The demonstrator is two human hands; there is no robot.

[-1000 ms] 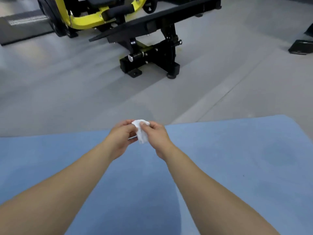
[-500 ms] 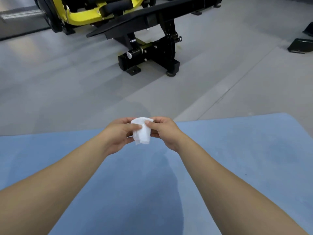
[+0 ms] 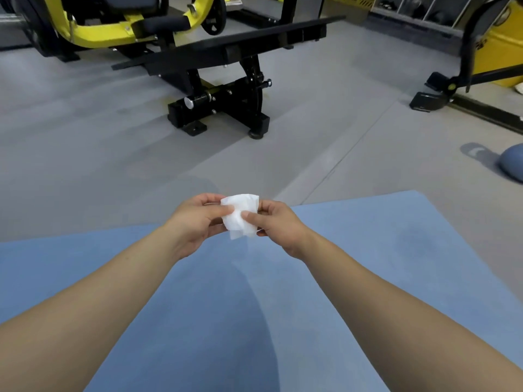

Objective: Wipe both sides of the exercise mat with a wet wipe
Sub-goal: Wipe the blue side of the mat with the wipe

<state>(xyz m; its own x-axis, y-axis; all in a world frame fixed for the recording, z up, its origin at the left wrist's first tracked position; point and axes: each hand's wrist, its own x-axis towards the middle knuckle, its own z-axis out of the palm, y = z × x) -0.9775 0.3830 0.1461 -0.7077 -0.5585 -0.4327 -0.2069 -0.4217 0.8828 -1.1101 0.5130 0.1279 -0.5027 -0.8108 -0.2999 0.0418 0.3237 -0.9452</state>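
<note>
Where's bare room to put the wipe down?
Bare mat right of the right hand and left of the left hand; both pinch the wipe. Grey floor before the machine base is bare. Crowded: top, machines; right edge, a ball.

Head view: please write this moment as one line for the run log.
hands: left hand and right hand pinch white wet wipe | blue foam exercise mat: flat on floor | wiping: not yet
</note>
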